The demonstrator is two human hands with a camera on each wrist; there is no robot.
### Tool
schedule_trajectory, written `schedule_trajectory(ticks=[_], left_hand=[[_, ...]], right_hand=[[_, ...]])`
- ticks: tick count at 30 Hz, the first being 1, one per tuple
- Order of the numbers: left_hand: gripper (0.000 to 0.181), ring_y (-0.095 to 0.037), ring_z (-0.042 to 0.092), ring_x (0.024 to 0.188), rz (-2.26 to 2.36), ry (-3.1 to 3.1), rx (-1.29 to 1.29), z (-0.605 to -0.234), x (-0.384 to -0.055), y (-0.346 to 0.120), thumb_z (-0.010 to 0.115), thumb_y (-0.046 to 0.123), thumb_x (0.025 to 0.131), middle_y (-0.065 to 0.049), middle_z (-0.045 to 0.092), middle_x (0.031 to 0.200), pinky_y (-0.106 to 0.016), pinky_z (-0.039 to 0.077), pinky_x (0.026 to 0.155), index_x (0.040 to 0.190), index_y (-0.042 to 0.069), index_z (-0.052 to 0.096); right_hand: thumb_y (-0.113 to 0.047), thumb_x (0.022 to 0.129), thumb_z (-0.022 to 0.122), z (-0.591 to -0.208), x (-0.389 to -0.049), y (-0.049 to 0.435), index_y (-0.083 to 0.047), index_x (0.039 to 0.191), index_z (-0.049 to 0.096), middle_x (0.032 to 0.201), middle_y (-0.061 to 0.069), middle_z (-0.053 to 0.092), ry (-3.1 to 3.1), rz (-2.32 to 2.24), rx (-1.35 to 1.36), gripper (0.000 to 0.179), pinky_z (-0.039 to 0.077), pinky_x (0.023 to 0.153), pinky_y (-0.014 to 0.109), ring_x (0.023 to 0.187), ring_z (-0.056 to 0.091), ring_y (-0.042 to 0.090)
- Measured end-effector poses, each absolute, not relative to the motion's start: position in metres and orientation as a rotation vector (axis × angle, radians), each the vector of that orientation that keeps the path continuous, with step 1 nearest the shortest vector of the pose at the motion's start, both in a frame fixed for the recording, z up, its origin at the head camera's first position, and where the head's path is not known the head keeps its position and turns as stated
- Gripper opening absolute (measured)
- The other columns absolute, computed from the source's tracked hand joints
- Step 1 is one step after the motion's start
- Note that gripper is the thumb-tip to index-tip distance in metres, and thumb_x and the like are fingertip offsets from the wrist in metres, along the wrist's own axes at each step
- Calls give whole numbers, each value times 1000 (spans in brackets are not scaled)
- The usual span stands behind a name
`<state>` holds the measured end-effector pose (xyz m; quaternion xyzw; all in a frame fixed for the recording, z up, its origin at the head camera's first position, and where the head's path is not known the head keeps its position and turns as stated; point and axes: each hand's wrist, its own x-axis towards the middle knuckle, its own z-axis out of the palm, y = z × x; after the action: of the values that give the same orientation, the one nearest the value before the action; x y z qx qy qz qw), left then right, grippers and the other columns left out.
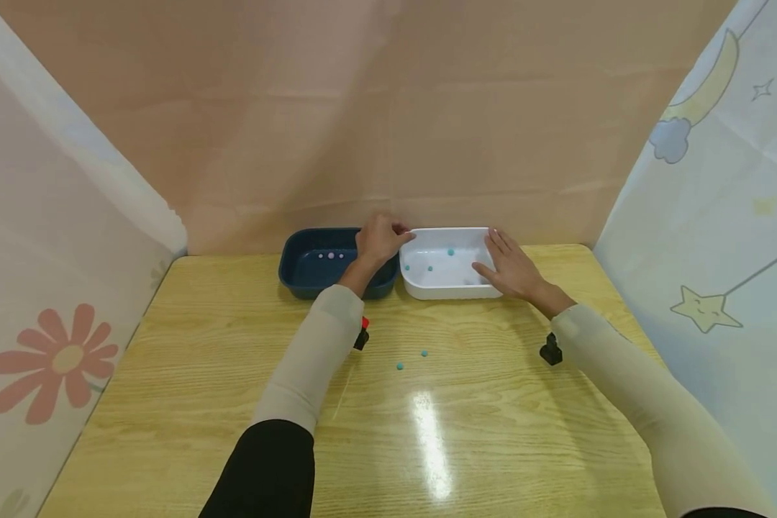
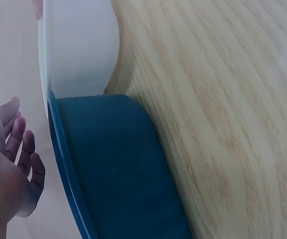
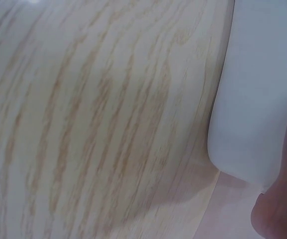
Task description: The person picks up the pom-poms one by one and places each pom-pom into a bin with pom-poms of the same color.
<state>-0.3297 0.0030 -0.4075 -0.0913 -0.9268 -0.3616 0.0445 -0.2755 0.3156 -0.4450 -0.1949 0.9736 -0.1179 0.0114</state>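
Observation:
A dark blue bin and a white bin stand side by side at the table's back. My left hand is above where they meet, its thumb by the white bin's left rim; in the left wrist view its fingers are loosely bent with nothing between them. My right hand lies with straight, spread fingers on the white bin's right end, thumb over the inside. Small turquoise balls lie in the white bin. Three small pale pink balls lie in the blue one.
Two turquoise balls, one farther back and one nearer, lie on the wooden table. A tan backdrop rises behind the bins. Patterned cloths, left and right, flank the table. Small black devices show beside both forearms.

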Motion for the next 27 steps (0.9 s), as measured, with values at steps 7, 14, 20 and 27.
schedule_trajectory(ticks=[7, 14, 20, 27], left_hand=[[19, -15, 65, 95, -1101, -2815, -315, -410, -329, -2, 83, 39, 95, 6, 74, 96, -48, 49, 96, 102, 21, 85], [20, -15, 66, 96, -1079, -2800, -380, -409, -327, -8, 83, 40, 94, 6, 75, 96, -49, 50, 93, 100, 21, 85], [23, -15, 67, 97, -1078, -2810, -446, -404, -323, -11, 82, 40, 94, 6, 76, 99, -47, 51, 90, 105, 21, 85], [26, -14, 65, 94, -1060, -2784, -562, -401, -314, -13, 82, 41, 94, 5, 76, 99, -40, 53, 81, 111, 20, 85]], right_hand=[[-48, 113, 40, -445, -274, 317, 14, 163, 10, 174, 29, 0, 3031, -349, -593, 85, 3, 131, 55, 162, -1, 45], [-47, 114, 39, -445, -274, 317, 14, 163, 9, 174, 29, -1, 3031, -327, -583, 84, 2, 131, 55, 163, -2, 44], [-47, 113, 39, -445, -273, 316, 14, 163, 9, 174, 29, -1, 3029, -343, -578, 84, 2, 131, 55, 163, -2, 45], [-46, 114, 39, -445, -272, 316, 13, 164, 8, 175, 28, -1, 3029, -335, -576, 83, 1, 132, 54, 163, -3, 44]])
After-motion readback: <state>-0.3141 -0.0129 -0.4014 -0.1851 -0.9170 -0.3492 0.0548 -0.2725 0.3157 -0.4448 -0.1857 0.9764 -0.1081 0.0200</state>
